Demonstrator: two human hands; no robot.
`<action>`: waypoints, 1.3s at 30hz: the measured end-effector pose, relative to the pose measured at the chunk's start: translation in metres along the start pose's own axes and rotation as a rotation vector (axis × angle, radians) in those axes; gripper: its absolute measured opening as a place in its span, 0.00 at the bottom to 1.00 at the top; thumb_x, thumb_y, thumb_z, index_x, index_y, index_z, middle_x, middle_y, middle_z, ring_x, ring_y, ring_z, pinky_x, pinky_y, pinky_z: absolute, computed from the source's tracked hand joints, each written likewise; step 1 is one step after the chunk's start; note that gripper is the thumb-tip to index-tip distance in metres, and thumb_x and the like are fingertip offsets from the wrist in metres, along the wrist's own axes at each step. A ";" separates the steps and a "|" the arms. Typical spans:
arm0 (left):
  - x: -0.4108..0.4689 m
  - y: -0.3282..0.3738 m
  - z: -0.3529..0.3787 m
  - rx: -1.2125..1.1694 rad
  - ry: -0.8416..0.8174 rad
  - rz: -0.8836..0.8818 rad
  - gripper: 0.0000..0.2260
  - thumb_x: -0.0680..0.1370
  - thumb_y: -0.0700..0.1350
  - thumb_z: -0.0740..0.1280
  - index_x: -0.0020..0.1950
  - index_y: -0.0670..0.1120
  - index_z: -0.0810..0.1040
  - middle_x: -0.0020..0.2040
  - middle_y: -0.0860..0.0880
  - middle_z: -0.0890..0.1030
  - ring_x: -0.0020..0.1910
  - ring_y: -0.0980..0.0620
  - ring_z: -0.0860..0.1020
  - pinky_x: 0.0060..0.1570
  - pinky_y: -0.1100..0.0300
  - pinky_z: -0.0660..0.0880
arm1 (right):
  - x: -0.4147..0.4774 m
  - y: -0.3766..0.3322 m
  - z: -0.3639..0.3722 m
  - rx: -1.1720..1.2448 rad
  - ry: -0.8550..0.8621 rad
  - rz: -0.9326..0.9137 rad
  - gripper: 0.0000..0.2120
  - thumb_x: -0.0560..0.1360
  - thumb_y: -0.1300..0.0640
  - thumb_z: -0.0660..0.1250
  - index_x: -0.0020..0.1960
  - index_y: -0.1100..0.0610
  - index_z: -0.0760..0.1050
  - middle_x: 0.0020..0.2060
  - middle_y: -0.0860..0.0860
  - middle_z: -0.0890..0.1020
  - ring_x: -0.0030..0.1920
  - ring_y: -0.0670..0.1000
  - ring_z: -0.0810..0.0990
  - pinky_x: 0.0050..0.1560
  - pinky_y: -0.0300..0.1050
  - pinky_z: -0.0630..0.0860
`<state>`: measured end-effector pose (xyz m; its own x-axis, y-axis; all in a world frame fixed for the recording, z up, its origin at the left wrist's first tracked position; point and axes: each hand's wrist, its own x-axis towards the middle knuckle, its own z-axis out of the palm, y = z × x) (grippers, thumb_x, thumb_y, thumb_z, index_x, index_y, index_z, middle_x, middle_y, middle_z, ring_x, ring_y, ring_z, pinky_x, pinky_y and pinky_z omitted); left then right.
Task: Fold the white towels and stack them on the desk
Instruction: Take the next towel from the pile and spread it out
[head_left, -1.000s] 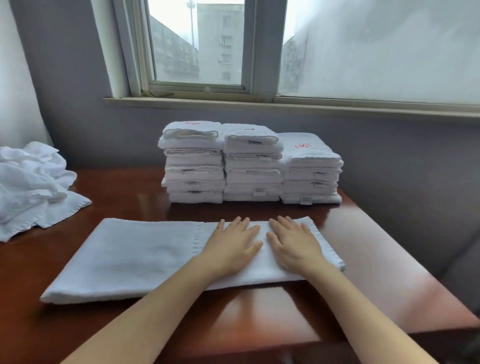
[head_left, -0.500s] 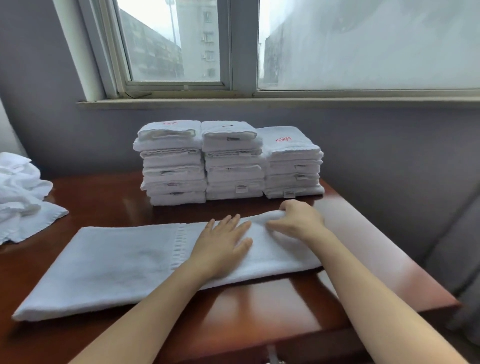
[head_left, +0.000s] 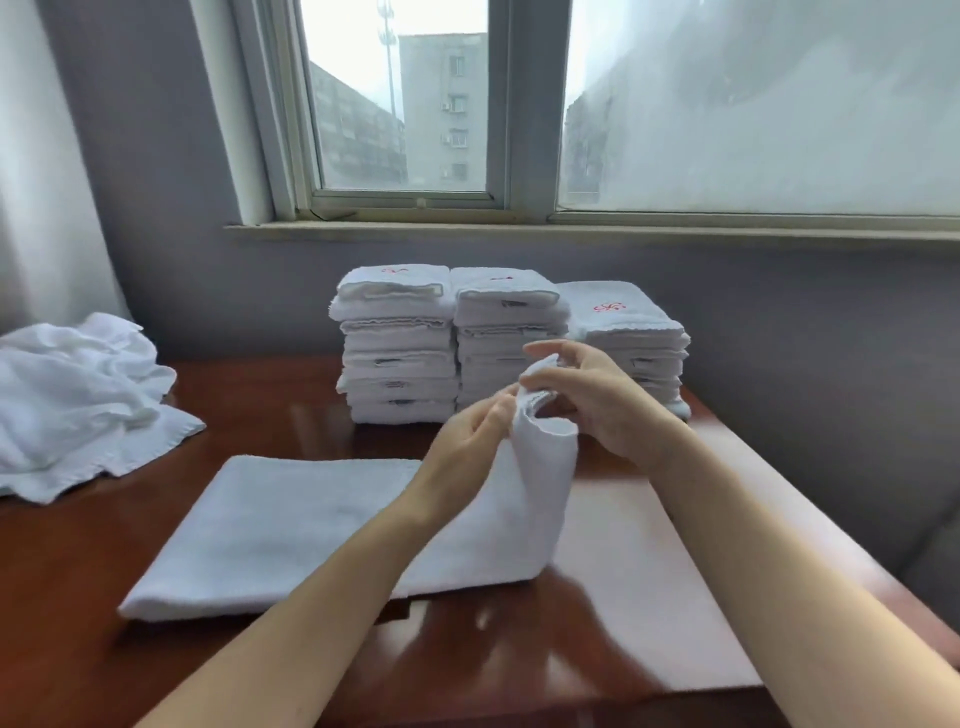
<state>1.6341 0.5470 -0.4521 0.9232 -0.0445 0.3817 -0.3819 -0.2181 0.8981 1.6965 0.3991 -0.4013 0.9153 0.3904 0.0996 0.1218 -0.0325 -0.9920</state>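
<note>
A long white towel (head_left: 291, 525), folded lengthwise, lies across the brown desk (head_left: 639, 623). Its right end is lifted off the wood. My right hand (head_left: 597, 400) pinches the top of that raised end, and my left hand (head_left: 467, 441) grips the same end from the left side. Behind them, three stacks of folded white towels (head_left: 400, 353) stand side by side against the wall, some with red embroidery on top.
A heap of unfolded white towels (head_left: 78, 410) sits at the desk's left edge. A window sill (head_left: 571, 231) runs above the stacks. The desk's right edge drops off beside a grey surface (head_left: 930, 561).
Both hands lay flat on the towel's right part a second ago. The right hand then took hold of the end, and now both hands have raised it off the desk.
</note>
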 end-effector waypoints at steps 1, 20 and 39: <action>-0.001 0.006 -0.012 -0.009 0.036 -0.010 0.13 0.85 0.51 0.56 0.58 0.63 0.79 0.55 0.64 0.82 0.59 0.62 0.78 0.59 0.63 0.74 | 0.003 -0.008 0.014 0.024 -0.016 -0.002 0.18 0.74 0.65 0.69 0.63 0.55 0.74 0.40 0.53 0.80 0.31 0.47 0.80 0.32 0.40 0.76; -0.088 -0.008 -0.231 0.106 0.206 -0.560 0.32 0.79 0.69 0.50 0.56 0.49 0.85 0.53 0.47 0.85 0.55 0.49 0.83 0.58 0.55 0.75 | 0.052 0.002 0.259 -0.164 -0.270 0.057 0.22 0.71 0.66 0.68 0.65 0.61 0.71 0.43 0.59 0.82 0.35 0.60 0.85 0.38 0.58 0.83; -0.092 -0.053 -0.240 0.569 0.315 -0.643 0.14 0.81 0.52 0.63 0.47 0.42 0.80 0.45 0.47 0.83 0.46 0.47 0.81 0.42 0.58 0.73 | 0.026 0.064 0.217 -0.794 -0.112 -0.234 0.19 0.80 0.56 0.55 0.69 0.52 0.70 0.62 0.50 0.77 0.62 0.51 0.75 0.59 0.48 0.72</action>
<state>1.5590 0.7964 -0.4820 0.8642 0.5016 -0.0381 0.3580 -0.5600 0.7472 1.6450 0.6065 -0.4784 0.7943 0.5555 0.2459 0.5767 -0.5621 -0.5929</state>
